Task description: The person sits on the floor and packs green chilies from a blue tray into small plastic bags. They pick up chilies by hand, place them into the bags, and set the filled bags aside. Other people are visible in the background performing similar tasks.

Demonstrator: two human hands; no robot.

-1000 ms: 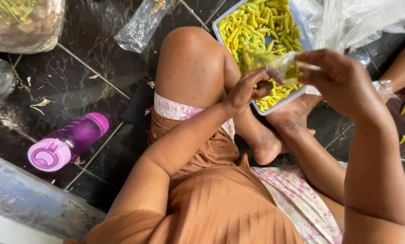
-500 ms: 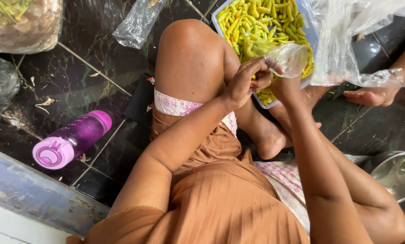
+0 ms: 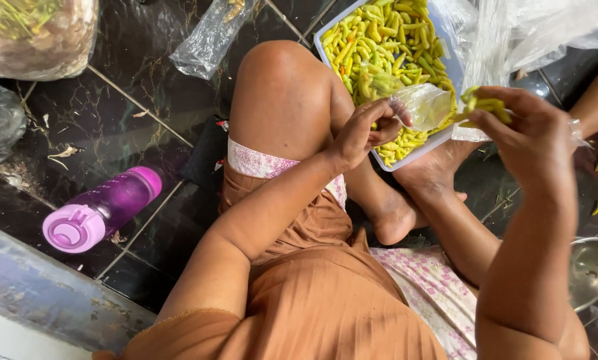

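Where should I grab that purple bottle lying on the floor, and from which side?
Grip the purple bottle around its translucent barrel, coming down from above. It lies on its side on the dark tiles, so the round barrel offers two free flanks for the fingers; the wide lilac cap at the lower left end looks too broad to pinch well.

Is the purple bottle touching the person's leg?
Apart. The head view shows the purple bottle lying on the dark floor, with bare tile between it and the leg.

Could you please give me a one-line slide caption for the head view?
Left hand holds a small clear bag; right hand grips yellow-green chillies above tray.
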